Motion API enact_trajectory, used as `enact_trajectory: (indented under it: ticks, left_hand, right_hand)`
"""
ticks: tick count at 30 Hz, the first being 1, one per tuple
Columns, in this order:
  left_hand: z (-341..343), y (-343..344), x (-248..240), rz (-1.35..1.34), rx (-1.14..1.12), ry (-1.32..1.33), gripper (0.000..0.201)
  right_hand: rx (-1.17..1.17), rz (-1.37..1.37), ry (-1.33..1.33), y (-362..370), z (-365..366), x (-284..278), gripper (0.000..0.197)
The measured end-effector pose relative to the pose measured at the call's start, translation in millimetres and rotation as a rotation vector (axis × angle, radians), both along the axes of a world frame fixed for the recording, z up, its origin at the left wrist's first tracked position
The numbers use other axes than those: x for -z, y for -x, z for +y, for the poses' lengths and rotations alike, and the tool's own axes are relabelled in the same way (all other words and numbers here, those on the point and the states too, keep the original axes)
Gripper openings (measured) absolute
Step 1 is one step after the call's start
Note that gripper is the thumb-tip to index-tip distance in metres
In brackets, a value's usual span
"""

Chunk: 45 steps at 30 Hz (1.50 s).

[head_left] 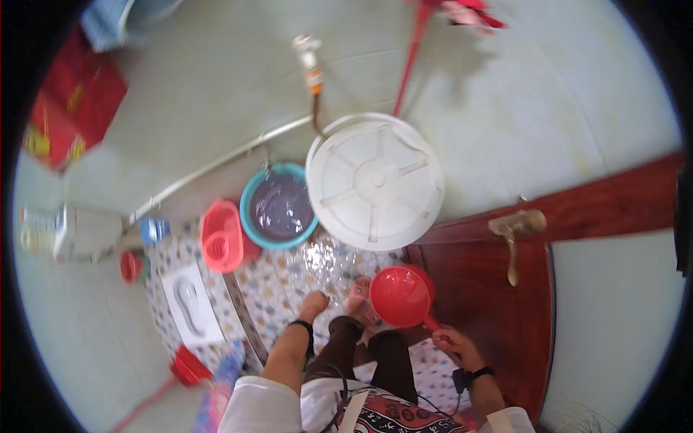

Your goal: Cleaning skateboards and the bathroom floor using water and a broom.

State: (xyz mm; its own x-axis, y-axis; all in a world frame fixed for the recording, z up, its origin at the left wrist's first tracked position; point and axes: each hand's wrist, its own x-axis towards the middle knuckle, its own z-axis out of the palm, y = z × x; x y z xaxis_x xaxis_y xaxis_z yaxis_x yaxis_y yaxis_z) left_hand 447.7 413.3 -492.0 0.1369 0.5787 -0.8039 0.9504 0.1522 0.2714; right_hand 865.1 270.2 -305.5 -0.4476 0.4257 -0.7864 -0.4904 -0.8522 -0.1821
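My right hand (452, 339) grips the handle of a red water dipper (401, 296), whose round bowl faces up near the brown door. Pale highlights show in the bowl; whether it holds water I cannot tell. Closed and apparently with nothing in it, my left hand (314, 303) hangs over the wet pebble-patterned floor. Ahead of my hands stands a large round container with a white lid (375, 180). Left of it, a teal basin (247, 206) holds dark water, and a pink-red bucket (229, 238) touches or nearly touches the basin.
A squat toilet (189, 307) is set into the floor on the left, with a red dustpan (191, 366) nearby. The brown door (476, 289) with a brass handle (514, 238) stands on the right. A tap (309, 54) juts from the wall, and wet floor (325, 263) shines ahead.
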Motion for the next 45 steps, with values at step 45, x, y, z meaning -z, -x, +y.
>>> enact_trajectory:
  ticks: [45]
  left_hand:
    - [-338.7,-19.5,204.5,0.417,-0.694,0.186,0.024]
  right_hand:
    - [-0.435,-0.574,0.314,71.0,-21.8,354.5,0.013]
